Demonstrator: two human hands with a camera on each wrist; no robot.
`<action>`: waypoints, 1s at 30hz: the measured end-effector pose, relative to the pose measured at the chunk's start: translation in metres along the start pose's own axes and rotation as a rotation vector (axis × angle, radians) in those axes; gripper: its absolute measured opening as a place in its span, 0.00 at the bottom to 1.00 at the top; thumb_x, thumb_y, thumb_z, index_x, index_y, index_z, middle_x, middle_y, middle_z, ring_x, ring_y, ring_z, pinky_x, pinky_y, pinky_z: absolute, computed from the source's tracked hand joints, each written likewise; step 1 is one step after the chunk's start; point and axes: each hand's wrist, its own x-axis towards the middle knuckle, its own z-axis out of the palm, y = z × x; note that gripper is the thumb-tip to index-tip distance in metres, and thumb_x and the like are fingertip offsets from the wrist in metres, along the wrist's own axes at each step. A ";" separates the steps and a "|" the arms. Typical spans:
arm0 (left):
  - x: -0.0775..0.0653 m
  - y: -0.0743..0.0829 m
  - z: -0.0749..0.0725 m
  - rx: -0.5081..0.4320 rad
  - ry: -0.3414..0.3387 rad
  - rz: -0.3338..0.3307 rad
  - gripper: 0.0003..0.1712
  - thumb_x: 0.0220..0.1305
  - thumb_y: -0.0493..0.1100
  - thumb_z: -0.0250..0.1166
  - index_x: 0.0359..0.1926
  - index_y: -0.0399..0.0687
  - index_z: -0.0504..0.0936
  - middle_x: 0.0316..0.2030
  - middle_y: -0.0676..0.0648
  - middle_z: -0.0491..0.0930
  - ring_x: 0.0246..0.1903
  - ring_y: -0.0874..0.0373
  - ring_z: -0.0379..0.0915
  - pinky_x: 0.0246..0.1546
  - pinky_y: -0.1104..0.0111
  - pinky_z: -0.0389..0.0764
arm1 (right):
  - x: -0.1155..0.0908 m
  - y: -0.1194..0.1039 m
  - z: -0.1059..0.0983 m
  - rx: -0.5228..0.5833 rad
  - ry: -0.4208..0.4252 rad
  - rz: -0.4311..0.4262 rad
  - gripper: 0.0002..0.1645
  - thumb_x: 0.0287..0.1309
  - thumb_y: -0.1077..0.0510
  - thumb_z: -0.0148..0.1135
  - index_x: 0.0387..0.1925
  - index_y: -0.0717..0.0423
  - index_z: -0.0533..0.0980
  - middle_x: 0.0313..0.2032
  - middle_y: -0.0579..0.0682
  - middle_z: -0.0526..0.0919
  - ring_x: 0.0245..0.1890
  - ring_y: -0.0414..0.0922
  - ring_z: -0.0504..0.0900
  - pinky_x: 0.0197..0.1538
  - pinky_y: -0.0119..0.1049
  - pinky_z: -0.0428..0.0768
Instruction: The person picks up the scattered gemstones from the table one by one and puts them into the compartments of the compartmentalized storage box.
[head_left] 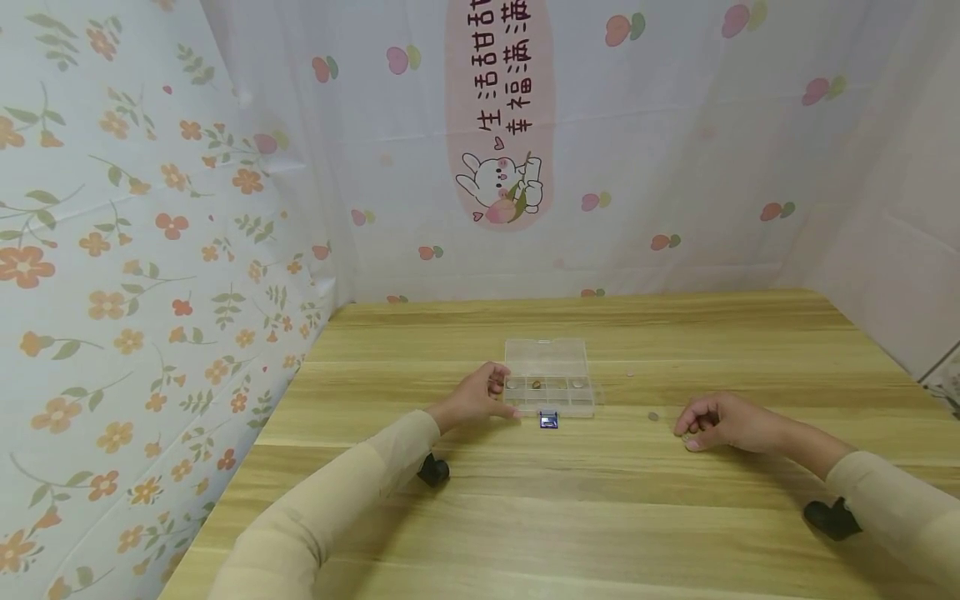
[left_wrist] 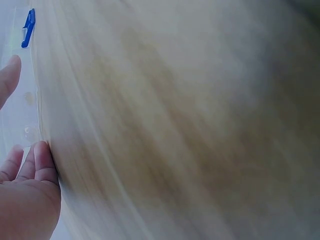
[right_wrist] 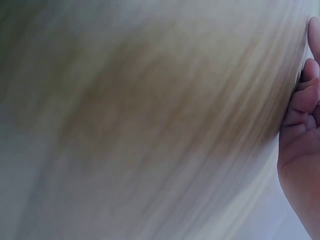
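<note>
A clear plastic compartment box (head_left: pixel 557 408) lies on the table with its lid (head_left: pixel 546 357) raised at the back and a blue clasp (head_left: pixel 549 419) at its front. My left hand (head_left: pixel 474 398) holds the box at its left end, thumb by the front edge and fingers along the side. Small coins sit in its back row, one of them a brownish coin (head_left: pixel 536 384). To the right, my right hand (head_left: pixel 723 423) is low over the table, thumb and forefinger pinching a small coin (head_left: pixel 685 437). Just left of that hand lies a grey coin (head_left: pixel 653 416).
Farther back on the wooden table (head_left: pixel 540 517) is another small pale disc (head_left: pixel 630 373). Patterned cloth (head_left: pixel 390 167) hangs behind the table and along its left side. A dark wrist camera (head_left: pixel 433 471) sits under the left sleeve, another dark camera (head_left: pixel 832 518) under the right.
</note>
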 end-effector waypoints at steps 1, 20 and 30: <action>0.000 0.000 0.000 -0.002 -0.001 0.002 0.40 0.49 0.41 0.78 0.60 0.42 0.67 0.48 0.47 0.69 0.46 0.55 0.65 0.47 0.64 0.70 | 0.000 0.000 0.000 0.003 0.000 0.001 0.08 0.60 0.64 0.65 0.41 0.62 0.79 0.33 0.47 0.75 0.31 0.40 0.70 0.32 0.34 0.72; -0.002 0.003 0.000 -0.004 -0.009 -0.017 0.40 0.50 0.42 0.78 0.61 0.44 0.66 0.48 0.48 0.69 0.46 0.56 0.64 0.48 0.64 0.70 | 0.008 -0.012 -0.002 -0.012 0.075 0.102 0.13 0.60 0.61 0.66 0.42 0.67 0.78 0.35 0.50 0.79 0.34 0.39 0.75 0.37 0.32 0.77; -0.001 0.000 -0.001 -0.005 -0.010 -0.015 0.40 0.50 0.42 0.78 0.62 0.44 0.66 0.48 0.48 0.68 0.47 0.55 0.64 0.49 0.64 0.70 | 0.020 -0.027 0.000 -0.025 0.132 0.101 0.15 0.59 0.62 0.66 0.44 0.70 0.78 0.36 0.51 0.79 0.35 0.40 0.75 0.36 0.33 0.77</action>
